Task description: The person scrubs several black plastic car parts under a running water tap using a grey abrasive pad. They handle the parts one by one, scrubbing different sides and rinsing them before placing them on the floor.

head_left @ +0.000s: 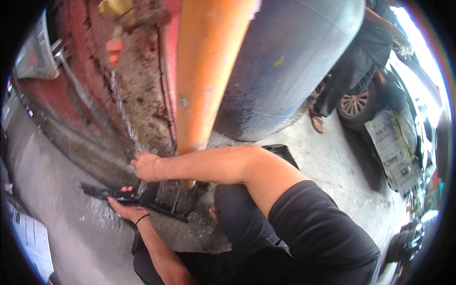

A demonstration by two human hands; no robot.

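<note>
My left hand (127,209), with a dark band at the wrist, has its fingers wrapped round a long black plastic-looking part (97,191) low over the wet floor. Across from the right reaches my right arm. My right hand (146,167) is closed just above the part, at the lower end of a water stream (124,116); what its fingers hold is hidden. The water runs from an orange-red nozzle (114,49) under a brass tap (118,9). Beside my hands, a black frame-like piece (168,212) lies by the floor, partly covered.
An orange pole (209,71) and a large blue drum (289,61) stand ahead, beside a stained red wall (85,61). At right are a person in dark trousers (349,61), a car wheel (355,102) and paper masking (392,145). Printed sheets (33,242) lie at left.
</note>
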